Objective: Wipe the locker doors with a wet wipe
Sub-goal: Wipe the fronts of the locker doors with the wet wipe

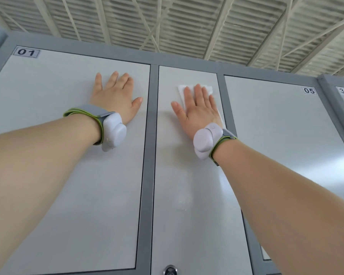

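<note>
One wet wipe [208, 89] lies pressed flat under the right grip [199, 111].

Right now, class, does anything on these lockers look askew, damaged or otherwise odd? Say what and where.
Nothing looks damaged. Two small oddities: the middle door shows no number, though its neighbours carry the 01 label and 05 label; and a faint smear sits on it below the right hand, which presses the wet wipe flat.
</note>
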The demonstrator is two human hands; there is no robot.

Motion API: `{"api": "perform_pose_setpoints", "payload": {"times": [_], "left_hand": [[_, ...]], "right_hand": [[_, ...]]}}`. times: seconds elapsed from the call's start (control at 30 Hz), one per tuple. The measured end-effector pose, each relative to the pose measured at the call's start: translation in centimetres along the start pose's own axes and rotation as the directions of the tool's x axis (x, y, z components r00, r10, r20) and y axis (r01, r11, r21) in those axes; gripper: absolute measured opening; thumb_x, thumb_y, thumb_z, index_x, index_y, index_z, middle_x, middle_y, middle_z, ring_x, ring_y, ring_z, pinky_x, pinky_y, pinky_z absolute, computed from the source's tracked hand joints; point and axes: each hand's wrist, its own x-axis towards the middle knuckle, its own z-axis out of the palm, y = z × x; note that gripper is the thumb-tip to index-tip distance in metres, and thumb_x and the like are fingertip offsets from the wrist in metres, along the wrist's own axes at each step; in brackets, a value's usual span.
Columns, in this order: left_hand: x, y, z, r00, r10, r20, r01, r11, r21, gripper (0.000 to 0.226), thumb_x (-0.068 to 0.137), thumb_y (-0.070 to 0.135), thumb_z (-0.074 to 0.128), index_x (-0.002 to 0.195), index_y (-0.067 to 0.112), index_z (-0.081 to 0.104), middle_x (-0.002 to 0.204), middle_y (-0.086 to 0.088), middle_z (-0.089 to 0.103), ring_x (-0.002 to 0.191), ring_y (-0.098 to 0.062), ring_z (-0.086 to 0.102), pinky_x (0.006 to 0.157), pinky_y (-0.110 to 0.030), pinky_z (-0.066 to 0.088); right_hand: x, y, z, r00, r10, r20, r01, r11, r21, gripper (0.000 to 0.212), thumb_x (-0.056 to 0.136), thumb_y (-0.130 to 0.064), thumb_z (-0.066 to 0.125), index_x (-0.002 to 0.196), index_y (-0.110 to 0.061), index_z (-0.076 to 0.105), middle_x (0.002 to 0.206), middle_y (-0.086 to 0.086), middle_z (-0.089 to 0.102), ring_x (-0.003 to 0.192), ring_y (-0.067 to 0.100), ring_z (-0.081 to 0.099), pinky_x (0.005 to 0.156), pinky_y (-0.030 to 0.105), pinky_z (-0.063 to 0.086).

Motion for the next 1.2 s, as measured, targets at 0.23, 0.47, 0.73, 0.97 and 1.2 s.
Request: {"api": "perform_pose_setpoints", "payload": {"times": [0.23, 0.47, 0.73, 0.97, 1.2], "left_hand": [[0.1, -0.2, -0.1, 1.0, 0.005, 0.005, -0.005, 1.0, 0.018, 0.061, 0.1, 0.045, 0.022, 0.15, 0.011, 0.015, 0.159, 0.0, 0.01, 0.146, -0.021, 0.003, 0.116, -0.048, -0.005], [0.1, -0.4, 0.0, 1.0, 0.017, 0.005, -0.017, 1.0, -0.001, 0.062, 0.099, 0.048, 0.021, 0.15, 0.013, 0.014, 0.159, 0.002, 0.008, 0.146, -0.022, 0.002, 0.116, -0.047, -0.006], [0.0, -0.4, 0.1, 1.0, 0.006, 0.002, -0.006, 1.0, -0.025, 0.063, 0.099, 0.05, 0.023, 0.151, 0.015, 0.014, 0.16, 0.003, 0.008, 0.146, -0.023, 0.001, 0.116, -0.047, -0.007], [-0.2, -0.2, 0.3, 1.0, -0.008, 0.002, 0.008, 0.999, -0.033, 0.063, 0.099, 0.049, 0.021, 0.151, 0.015, 0.012, 0.16, 0.003, 0.005, 0.146, -0.023, 0.0, 0.116, -0.047, -0.007], [-0.4, 0.0, 0.4, 1.0, -0.001, -0.008, 0.001, 1.0, 0.003, 0.062, 0.1, 0.047, 0.018, 0.151, 0.012, 0.01, 0.16, 0.001, 0.005, 0.146, -0.023, -0.003, 0.116, -0.048, -0.007]], "right_hand": [[3.1, 0.0, -0.4, 0.978, 0.208, 0.003, -0.207, 0.978, -0.026, 0.076, 0.096, -0.063, 0.008, 0.154, -0.015, 0.0, 0.159, 0.02, -0.008, 0.146, 0.033, -0.011, 0.119, 0.041, -0.006], [5.3, 0.1, -0.5, 0.977, 0.211, -0.003, -0.211, 0.977, -0.031, 0.075, 0.095, -0.063, 0.006, 0.154, -0.016, 0.0, 0.159, 0.019, -0.007, 0.147, 0.032, -0.01, 0.119, 0.041, -0.006], [5.9, -1.1, -0.5, 0.999, 0.052, -0.016, -0.052, 0.999, -0.016, 0.073, 0.096, -0.061, 0.008, 0.154, -0.018, 0.005, 0.16, 0.013, -0.005, 0.148, 0.027, -0.008, 0.119, 0.039, -0.005], [3.5, -2.0, -0.7, 0.983, -0.185, 0.0, 0.185, 0.983, 0.02, 0.062, 0.1, -0.054, 0.014, 0.153, -0.024, 0.007, 0.161, 0.007, -0.003, 0.148, 0.021, -0.007, 0.119, 0.034, -0.005], [3.0, 0.8, -0.5, 0.997, 0.076, 0.002, -0.076, 0.997, 0.019, 0.068, 0.098, -0.058, 0.011, 0.154, -0.021, 0.004, 0.16, 0.012, -0.006, 0.148, 0.026, -0.009, 0.119, 0.036, -0.007]]}}
